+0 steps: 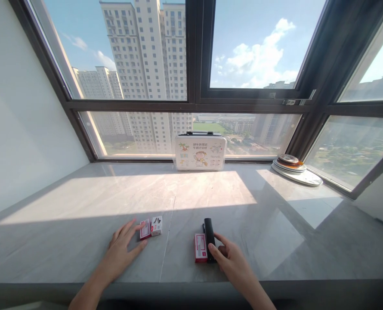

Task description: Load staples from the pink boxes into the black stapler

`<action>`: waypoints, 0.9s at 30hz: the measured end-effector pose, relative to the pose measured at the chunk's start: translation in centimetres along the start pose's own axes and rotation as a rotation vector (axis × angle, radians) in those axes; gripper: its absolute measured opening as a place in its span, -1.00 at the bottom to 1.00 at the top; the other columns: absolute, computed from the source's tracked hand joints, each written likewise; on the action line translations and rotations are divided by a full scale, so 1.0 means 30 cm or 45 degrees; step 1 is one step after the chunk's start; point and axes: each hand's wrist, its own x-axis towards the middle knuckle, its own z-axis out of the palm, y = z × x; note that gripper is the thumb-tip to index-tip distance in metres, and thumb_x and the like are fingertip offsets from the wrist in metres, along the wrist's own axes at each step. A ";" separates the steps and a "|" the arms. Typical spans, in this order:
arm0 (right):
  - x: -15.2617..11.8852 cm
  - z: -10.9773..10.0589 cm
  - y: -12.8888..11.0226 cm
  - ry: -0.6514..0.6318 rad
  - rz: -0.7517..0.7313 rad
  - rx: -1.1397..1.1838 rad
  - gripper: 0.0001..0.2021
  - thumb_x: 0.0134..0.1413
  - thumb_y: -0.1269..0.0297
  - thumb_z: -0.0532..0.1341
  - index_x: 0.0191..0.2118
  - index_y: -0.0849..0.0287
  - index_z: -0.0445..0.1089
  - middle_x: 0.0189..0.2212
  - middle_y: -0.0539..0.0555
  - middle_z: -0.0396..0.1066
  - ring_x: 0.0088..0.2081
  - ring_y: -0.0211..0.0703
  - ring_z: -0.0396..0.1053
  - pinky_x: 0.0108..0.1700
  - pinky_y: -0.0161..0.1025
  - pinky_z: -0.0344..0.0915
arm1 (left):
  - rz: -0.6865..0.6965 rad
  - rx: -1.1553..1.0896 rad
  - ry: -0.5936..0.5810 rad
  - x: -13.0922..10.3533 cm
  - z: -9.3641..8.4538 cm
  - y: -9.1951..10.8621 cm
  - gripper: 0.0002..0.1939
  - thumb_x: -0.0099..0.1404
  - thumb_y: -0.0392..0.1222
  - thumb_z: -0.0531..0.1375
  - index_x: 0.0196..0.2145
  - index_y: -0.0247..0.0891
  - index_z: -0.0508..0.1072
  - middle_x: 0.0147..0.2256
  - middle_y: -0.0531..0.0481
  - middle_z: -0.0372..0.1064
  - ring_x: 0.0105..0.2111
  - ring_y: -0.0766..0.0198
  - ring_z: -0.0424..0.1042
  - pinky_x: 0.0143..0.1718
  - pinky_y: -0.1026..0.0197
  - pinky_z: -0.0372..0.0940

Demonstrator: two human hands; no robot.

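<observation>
On the left, my left hand [123, 247] is spread, its fingertips touching a small pink and white box [145, 229]. Right beside that box is a white box with a dark picture on top [157, 226]. My right hand [225, 253] has its thumb and fingers around the lower part of a black stapler [208, 234], which rests on the counter. Along the stapler's left side lies another pink and white box [200, 248]. Some fingertips of my right hand are hidden behind the stapler.
A white case with cartoon drawings [200, 153] stands against the window at the back. Stacked plates and round trays [290, 168] sit in the back right corner. The marble counter [97, 198] ends at a front edge near my wrists.
</observation>
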 end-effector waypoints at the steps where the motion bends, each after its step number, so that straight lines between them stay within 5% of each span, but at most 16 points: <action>1: 0.004 0.001 0.006 -0.012 0.004 0.009 -0.29 0.18 -0.21 0.14 0.27 0.23 0.29 -0.62 -0.11 0.15 -0.56 -0.23 0.18 -0.52 -0.33 0.08 | 0.026 -0.020 0.010 -0.037 0.003 -0.008 -0.54 0.28 0.10 0.21 0.12 0.05 0.42 0.29 0.03 0.17 0.27 -0.09 0.13 0.25 -0.21 0.14; 4: 0.010 0.006 0.021 -0.040 0.023 0.032 -0.28 0.19 -0.21 0.13 0.28 0.23 0.26 -0.63 -0.13 0.12 -0.58 -0.25 0.15 -0.54 -0.34 0.05 | 0.089 -0.131 0.019 -0.143 0.009 0.042 -0.60 0.25 0.11 0.28 0.02 0.04 0.46 0.16 0.03 0.35 0.19 -0.03 0.25 0.20 -0.11 0.24; 8: 0.008 0.008 0.023 -0.072 0.010 0.025 -0.28 0.21 -0.20 0.12 0.30 0.22 0.25 -0.62 -0.12 0.15 -0.57 -0.25 0.16 -0.53 -0.33 0.05 | 0.125 -0.361 -0.088 -0.202 0.025 0.239 -0.55 0.21 0.05 0.34 0.05 0.03 0.44 0.08 0.00 0.42 0.11 0.00 0.36 0.14 -0.04 0.31; 12: 0.006 0.007 0.014 -0.071 -0.004 0.006 -0.27 0.19 -0.22 0.14 0.29 0.23 0.26 -0.63 -0.11 0.18 -0.57 -0.24 0.17 -0.52 -0.33 0.05 | 0.164 -0.633 -0.125 -0.142 0.070 0.464 -0.47 0.25 -0.06 0.32 0.16 0.04 0.35 0.16 -0.01 0.35 0.18 0.05 0.31 0.22 -0.01 0.23; 15: 0.005 0.006 0.009 -0.061 -0.015 -0.006 -0.26 0.18 -0.23 0.14 0.28 0.23 0.28 -0.65 -0.11 0.19 -0.58 -0.24 0.18 -0.52 -0.33 0.06 | 0.245 -0.773 -0.224 -0.072 0.120 0.572 -0.38 0.20 -0.15 0.36 0.19 0.04 0.33 0.16 0.00 0.35 0.18 0.07 0.31 0.23 0.01 0.22; 23: -0.005 0.004 -0.024 -0.039 -0.020 -0.006 -0.23 0.16 -0.26 0.13 0.25 0.29 0.30 -0.64 -0.11 0.20 -0.58 -0.24 0.20 -0.51 -0.33 0.09 | 0.270 -0.811 -0.337 -0.024 0.192 0.609 -0.03 -0.02 -0.14 0.49 0.30 0.08 0.19 0.17 -0.07 0.33 0.15 -0.04 0.34 0.19 -0.09 0.27; 27: -0.033 -0.026 -0.120 0.248 -0.047 0.050 -0.24 0.13 -0.29 0.13 0.18 0.29 0.34 -0.61 -0.12 0.10 -0.54 -0.23 0.14 -0.46 -0.31 0.12 | 0.254 -0.794 -0.320 -0.041 0.182 0.595 -0.02 0.07 0.06 0.45 0.35 0.05 0.11 0.26 -0.10 0.21 0.26 -0.05 0.20 0.28 -0.11 0.15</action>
